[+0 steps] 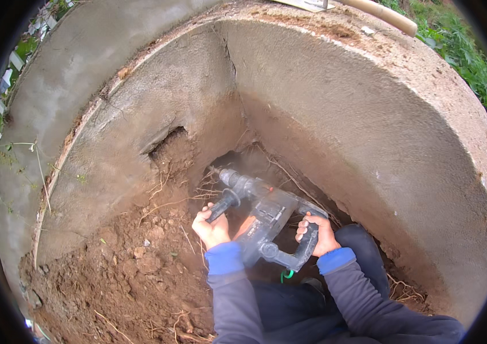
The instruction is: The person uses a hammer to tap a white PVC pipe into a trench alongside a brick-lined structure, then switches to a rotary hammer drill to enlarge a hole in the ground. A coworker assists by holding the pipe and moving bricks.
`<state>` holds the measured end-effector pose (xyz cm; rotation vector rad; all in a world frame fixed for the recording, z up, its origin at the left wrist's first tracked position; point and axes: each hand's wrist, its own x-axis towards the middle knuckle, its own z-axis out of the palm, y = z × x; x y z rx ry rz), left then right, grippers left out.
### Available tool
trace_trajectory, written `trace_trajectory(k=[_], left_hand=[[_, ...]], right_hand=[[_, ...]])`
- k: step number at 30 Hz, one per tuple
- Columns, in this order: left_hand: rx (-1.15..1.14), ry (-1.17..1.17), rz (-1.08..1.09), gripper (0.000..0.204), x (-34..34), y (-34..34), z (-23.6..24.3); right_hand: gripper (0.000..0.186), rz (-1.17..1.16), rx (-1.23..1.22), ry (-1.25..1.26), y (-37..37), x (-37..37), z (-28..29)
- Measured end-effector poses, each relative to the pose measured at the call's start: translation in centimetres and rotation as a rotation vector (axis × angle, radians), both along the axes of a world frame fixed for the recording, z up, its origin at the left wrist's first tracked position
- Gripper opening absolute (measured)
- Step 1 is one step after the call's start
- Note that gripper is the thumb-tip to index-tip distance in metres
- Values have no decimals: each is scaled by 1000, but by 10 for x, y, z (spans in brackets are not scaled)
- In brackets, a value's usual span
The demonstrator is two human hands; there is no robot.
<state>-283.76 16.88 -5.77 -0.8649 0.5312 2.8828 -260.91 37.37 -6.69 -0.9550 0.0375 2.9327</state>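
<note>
A dusty grey rotary hammer drill (271,215) lies across the middle of the view, held between both my hands. My left hand (211,226) is closed round its black side handle (224,202). Round the rear grip (307,243) my right hand (321,234) is wrapped. The drill's tip (213,170) points up and left at a dark hole (229,157) low in the wall's corner, where dust hangs. The bit's end is hard to make out there. A bit of green cord (286,276) hangs below the drill's body.
Rough concrete walls (364,132) meet in a corner ahead, with a narrow gap (167,141) in the left one. Loose brown soil (140,264) with roots (292,179) banks up at the left. On the wall's top lie a wooden handle (389,17) and a flat metal blade (307,4).
</note>
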Motion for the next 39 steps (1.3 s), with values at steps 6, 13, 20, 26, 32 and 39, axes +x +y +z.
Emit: trace_trajectory(k=[6, 13, 20, 26, 32, 39], left_hand=[[-55, -17, 38, 20, 6, 5, -8], [-92, 34, -15, 24, -8, -16, -23], [-153, 99, -69, 14, 9, -3, -24], [-855, 212, -151, 25, 40, 13, 10], [-53, -80, -129, 23, 29, 0, 8], [-103, 39, -120, 23, 33, -11, 15]], right_hand=[[20, 42, 62, -43, -10, 7, -26], [16, 7, -15, 66, -27, 15, -41], [17, -13, -17, 74, -18, 19, -45], [20, -68, -63, -65, -32, 62, -18], [19, -77, -26, 74, -23, 57, -20], [16, -92, -20, 122, -34, 53, -35]])
